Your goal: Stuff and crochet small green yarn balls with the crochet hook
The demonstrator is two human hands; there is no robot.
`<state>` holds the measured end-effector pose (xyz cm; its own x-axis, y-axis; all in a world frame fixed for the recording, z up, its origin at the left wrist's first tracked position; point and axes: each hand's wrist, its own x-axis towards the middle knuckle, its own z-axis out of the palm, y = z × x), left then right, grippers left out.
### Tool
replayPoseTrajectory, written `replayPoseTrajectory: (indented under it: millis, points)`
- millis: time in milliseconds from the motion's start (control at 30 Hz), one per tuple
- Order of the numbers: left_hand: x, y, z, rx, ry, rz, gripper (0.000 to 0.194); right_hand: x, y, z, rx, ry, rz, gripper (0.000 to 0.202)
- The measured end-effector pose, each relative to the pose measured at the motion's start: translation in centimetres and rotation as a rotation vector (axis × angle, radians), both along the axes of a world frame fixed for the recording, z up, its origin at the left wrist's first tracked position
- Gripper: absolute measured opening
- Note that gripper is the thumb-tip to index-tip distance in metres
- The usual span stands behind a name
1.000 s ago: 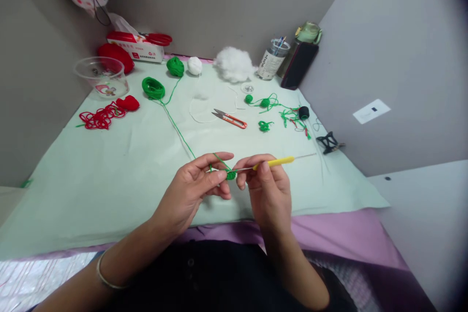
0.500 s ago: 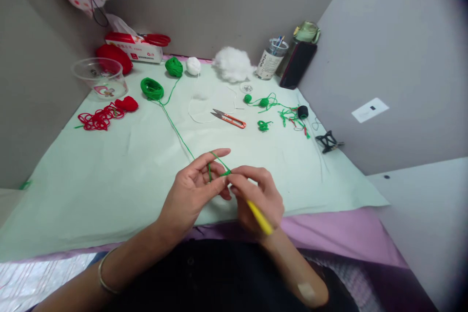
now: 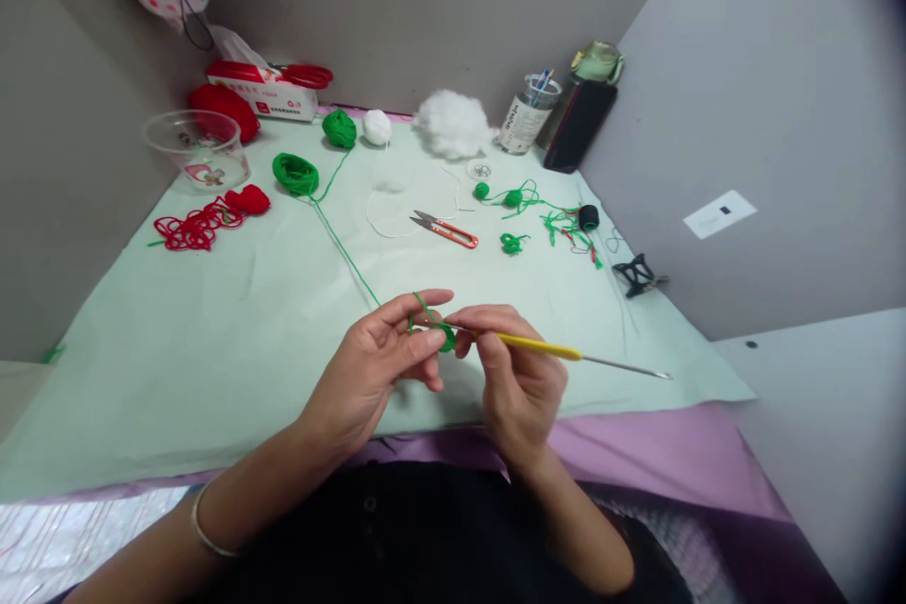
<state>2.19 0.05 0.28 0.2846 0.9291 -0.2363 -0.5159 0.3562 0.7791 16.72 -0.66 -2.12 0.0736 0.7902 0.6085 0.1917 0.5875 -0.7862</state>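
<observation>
My left hand (image 3: pixel 386 359) pinches a small green crochet piece (image 3: pixel 447 337) between thumb and fingers, with green yarn looped over its raised index finger. From there the yarn (image 3: pixel 346 255) runs back to a green yarn skein (image 3: pixel 295 175) at the left rear. In my right hand (image 3: pixel 524 377) is a crochet hook (image 3: pixel 542 345) with a yellow handle, closed in the fingers. Its near tip meets the green piece, while its other metal end points out to the right. Exactly how the yarn sits on the tip is too small to tell.
Orange thread snips (image 3: pixel 445 229) lie beyond my hands. Green scraps (image 3: pixel 511 243) and a black thread spool (image 3: pixel 587 218) are to the right, red yarn (image 3: pixel 194 228) and a clear tub (image 3: pixel 198 156) to the left. White stuffing (image 3: pixel 453 125), a jar (image 3: pixel 528 116) and a phone (image 3: pixel 578 125) stand behind.
My right hand has turned and shifted slightly right, swinging the hook from pointing down toward me to lying nearly level to the right. More of the green piece now shows.
</observation>
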Motion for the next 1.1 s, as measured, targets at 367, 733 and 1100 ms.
replayPoseTrajectory:
  millis: [367,733,1100]
  points:
    - [-0.7,0.8,-0.5,-0.084,-0.099,-0.045,0.028,0.8,0.3,0.0,-0.185,0.298,0.054,0.021]
    - [-0.6,0.2,-0.6,-0.010,-0.014,-0.036,0.025,0.6,0.6,-0.2,-0.337,0.483,0.252,0.020]
    - [-0.9,0.0,-1.3,0.157,0.120,-0.007,0.031,0.6,-0.9,0.1,-0.088,0.103,0.064,0.024]
